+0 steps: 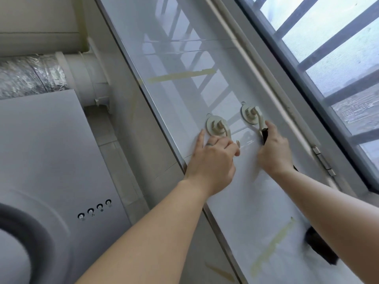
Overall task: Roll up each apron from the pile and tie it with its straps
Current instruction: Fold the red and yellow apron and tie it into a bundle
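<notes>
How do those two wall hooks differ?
The right suction hook sits higher than the left suction hook. The right hand holds a black strap at the right one; the left hand curls fingers at the left one, no strap visible. Both are cream with round bases.

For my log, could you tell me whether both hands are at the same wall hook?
No: the left hand grips the left hook; the right hand holds a black strap at the right hook.
</notes>
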